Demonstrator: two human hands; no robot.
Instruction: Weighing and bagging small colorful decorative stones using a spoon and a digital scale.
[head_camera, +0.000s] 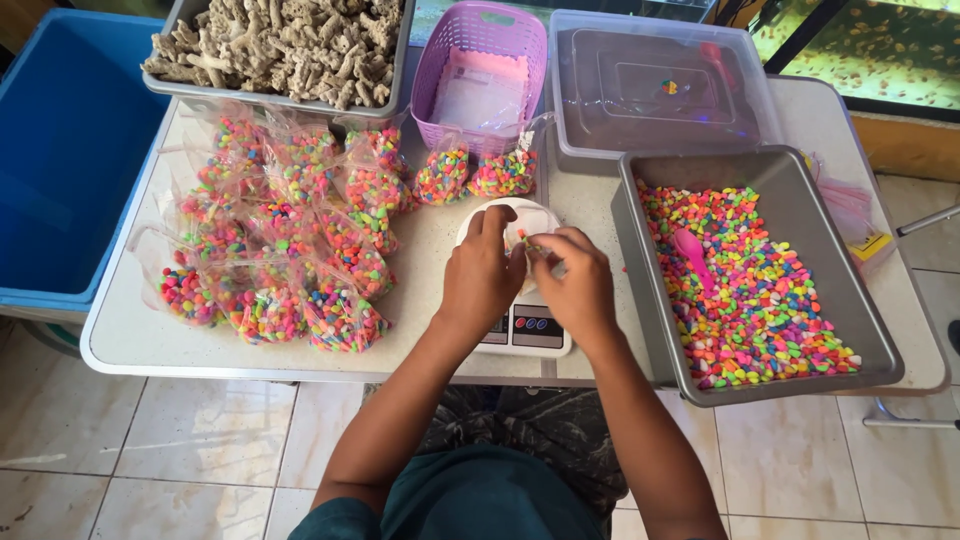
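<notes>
While your left hand (483, 275) and right hand (577, 282) meet over the scale (522, 325), each pinching the mouth of a small clear bag (533, 243) of pebbles, keep the bag upright and centred on the white pan so nothing spills, and grip the plastic close to its contents. To your right the grey tray (640, 270) holds loose coloured pebbles with a pink scoop (692, 252); filled bags (285, 250) crowd the counter (130, 335) to your left, with a coral bin (400, 95), a purple basket (432, 70) and a lidded clear box (575, 150) behind.
</notes>
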